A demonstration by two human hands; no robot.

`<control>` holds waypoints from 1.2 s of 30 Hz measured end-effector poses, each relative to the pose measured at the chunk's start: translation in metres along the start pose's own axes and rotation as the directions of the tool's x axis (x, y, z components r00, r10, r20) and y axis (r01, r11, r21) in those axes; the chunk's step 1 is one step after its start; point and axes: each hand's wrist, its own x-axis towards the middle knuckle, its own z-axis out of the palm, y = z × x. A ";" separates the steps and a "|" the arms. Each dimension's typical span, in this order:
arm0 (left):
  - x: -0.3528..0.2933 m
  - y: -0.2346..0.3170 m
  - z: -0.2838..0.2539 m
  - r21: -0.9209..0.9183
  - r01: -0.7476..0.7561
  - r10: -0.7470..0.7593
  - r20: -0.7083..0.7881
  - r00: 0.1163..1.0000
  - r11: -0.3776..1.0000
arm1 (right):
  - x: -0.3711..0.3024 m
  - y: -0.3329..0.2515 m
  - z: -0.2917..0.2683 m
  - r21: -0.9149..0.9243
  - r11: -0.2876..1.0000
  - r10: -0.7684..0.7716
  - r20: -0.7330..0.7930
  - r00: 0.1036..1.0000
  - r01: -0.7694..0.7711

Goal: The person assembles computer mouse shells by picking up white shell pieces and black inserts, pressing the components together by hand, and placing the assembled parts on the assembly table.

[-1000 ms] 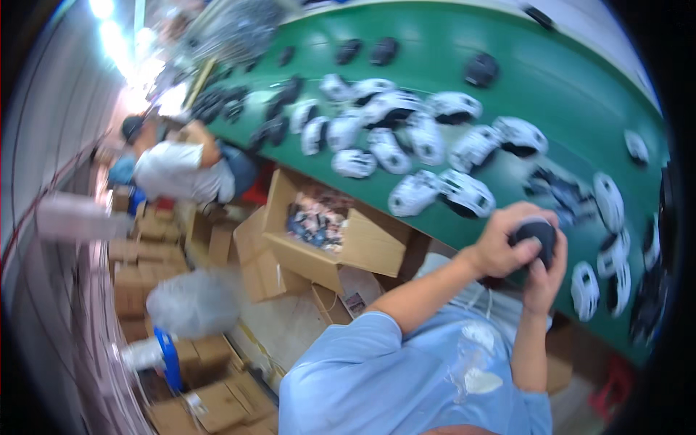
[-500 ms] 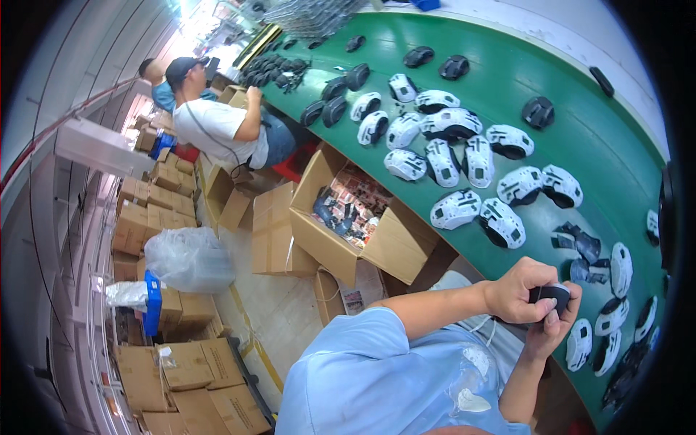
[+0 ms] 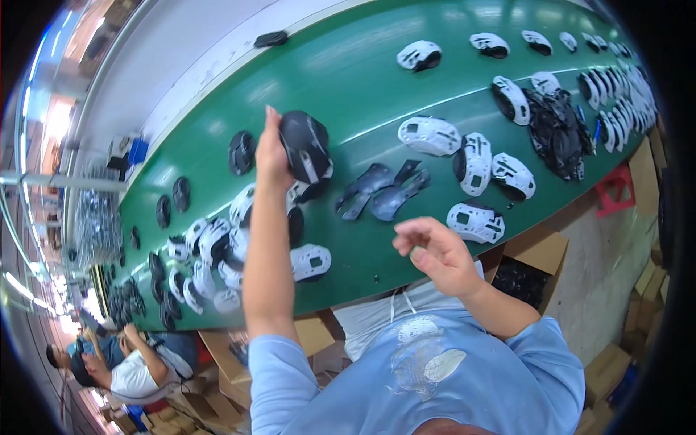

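Over the green bench (image 3: 362,80), near its middle, the left hand (image 3: 272,148) is raised with its grip closed on a black mouse shell (image 3: 306,151), fingers at the shell's left edge, the shell lifted clear of the surface as far as the view shows. At about four o'clock from it the right hand (image 3: 438,254) hangs open and holds nothing, fingers loosely curled, near the bench's lower edge. Between the two hands lie dark grey flat shell parts (image 3: 380,192), spread on the green. At three o'clock from the held shell sit white shells (image 3: 429,135), with one more (image 3: 476,222) just above the right hand. At seven o'clock from the left hand a crowd of white and black shells (image 3: 217,254) lies packed together, one white shell (image 3: 310,261) just beside the left forearm. Far at two o'clock a heap of black parts (image 3: 557,130) rests among more white shells. Down at seven o'clock, a second person (image 3: 134,370) in white sits among cardboard boxes (image 3: 225,355).
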 end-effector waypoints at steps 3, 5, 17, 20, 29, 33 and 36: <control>0.084 0.008 -0.017 0.119 0.029 -0.030 0.006 1.000 0.992 | -0.018 -0.009 -0.028 -0.179 0.979 -0.102 -0.028 0.994 0.095; 0.117 0.011 -0.027 0.997 -0.019 0.382 -0.008 0.924 0.069 | -0.033 -0.013 -0.048 -0.197 0.975 -0.116 -0.075 0.990 0.100; 0.137 -0.083 0.209 0.904 -0.379 0.195 0.416 0.888 -0.199 | -0.042 -0.011 -0.042 -0.215 0.969 -0.165 -0.214 0.963 0.119; 0.136 -0.078 0.193 0.905 -0.380 0.277 0.421 0.864 -0.191 | -0.053 -0.010 -0.045 -0.244 0.966 -0.132 -0.197 0.971 0.082; -0.036 -0.023 0.141 0.330 -0.928 0.180 0.916 0.359 0.172 | 0.002 -0.023 -0.066 -0.132 0.974 -0.225 -0.515 0.827 0.183; -0.104 -0.015 0.105 0.269 -0.934 0.130 0.944 0.305 0.235 | 0.027 -0.017 -0.042 0.084 0.969 -0.208 -0.228 0.951 0.232; -0.142 -0.052 0.096 0.193 -0.756 0.565 0.557 0.609 0.625 | 0.010 0.004 -0.013 -0.009 0.916 -0.374 -0.379 0.846 0.401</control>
